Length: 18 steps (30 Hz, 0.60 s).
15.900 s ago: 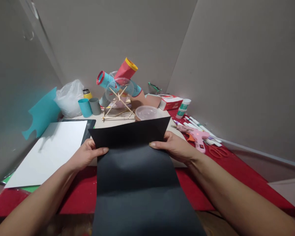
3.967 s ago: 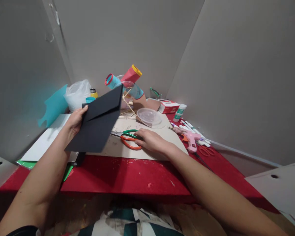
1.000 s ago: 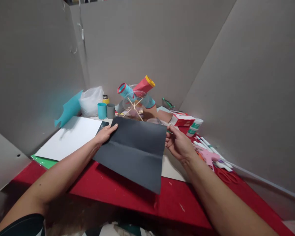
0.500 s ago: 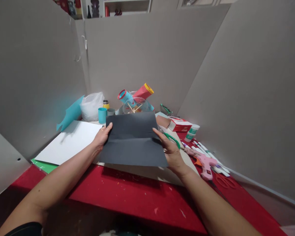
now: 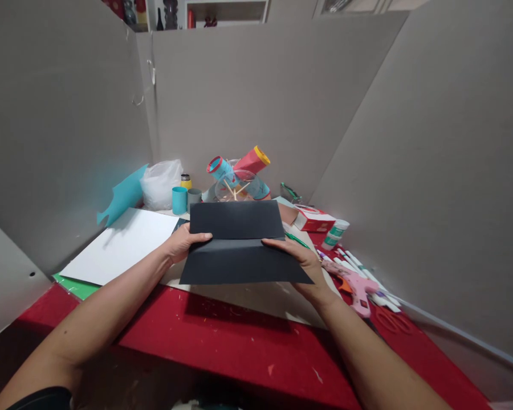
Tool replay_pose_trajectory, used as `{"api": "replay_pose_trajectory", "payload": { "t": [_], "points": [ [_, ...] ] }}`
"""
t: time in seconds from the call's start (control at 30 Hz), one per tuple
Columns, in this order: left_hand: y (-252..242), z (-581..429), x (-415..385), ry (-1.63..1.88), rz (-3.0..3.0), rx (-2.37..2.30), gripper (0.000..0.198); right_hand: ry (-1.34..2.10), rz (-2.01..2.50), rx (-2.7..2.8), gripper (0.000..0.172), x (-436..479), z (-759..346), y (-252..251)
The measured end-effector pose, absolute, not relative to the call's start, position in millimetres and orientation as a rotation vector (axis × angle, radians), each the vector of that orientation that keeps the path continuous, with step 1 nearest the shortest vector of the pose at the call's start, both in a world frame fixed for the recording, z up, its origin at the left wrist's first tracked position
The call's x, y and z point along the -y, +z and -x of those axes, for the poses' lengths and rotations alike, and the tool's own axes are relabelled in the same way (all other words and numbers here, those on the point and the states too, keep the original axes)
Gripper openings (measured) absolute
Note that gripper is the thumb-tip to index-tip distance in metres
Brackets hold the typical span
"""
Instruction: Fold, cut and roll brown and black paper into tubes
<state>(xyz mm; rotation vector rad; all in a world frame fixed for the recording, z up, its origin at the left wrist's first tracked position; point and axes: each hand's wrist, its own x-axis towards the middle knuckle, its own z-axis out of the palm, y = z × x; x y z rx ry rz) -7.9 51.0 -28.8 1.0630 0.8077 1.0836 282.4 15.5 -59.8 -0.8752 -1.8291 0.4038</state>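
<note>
A sheet of black paper [image 5: 239, 259] with a crease across its middle is held up over the table in both hands. My left hand [image 5: 183, 242] grips its left edge, thumb lying on top near the crease. My right hand [image 5: 301, 259] holds the right side, thumb pressed along the crease and the other fingers hidden beneath. Behind the right hand, the green handle of scissors [image 5: 297, 239] shows in part. Under the black paper lies a beige board [image 5: 226, 293], mostly covered.
White sheets [image 5: 119, 247] lie left beside a blue cut sheet [image 5: 126, 191] and a plastic bag [image 5: 161, 185]. Paper tubes [image 5: 252, 162] stand behind in a clear container. On the right are a pink glue gun [image 5: 359, 287], markers [image 5: 354, 262], red scissors [image 5: 393, 320] and white tubs [image 5: 337, 232].
Both thumbs have slid inward onto the crease of the black paper. The sheet has shifted slightly right and its upper part now stands at a sharper angle.
</note>
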Motion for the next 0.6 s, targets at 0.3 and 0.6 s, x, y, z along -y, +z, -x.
{"api": "replay_pose_trajectory", "payload": {
  "t": [0.3, 0.6],
  "points": [
    [-26, 10, -51, 1.114, -1.159, -0.885, 0.04, 0.545, 0.939, 1.675, 0.021, -5, -271, -42],
    [-34, 3, -50, 1.032, -1.406, -0.723, 0.02, 0.76, 0.994, 1.261, 0.026, -15, -266, -50]
  ]
}}
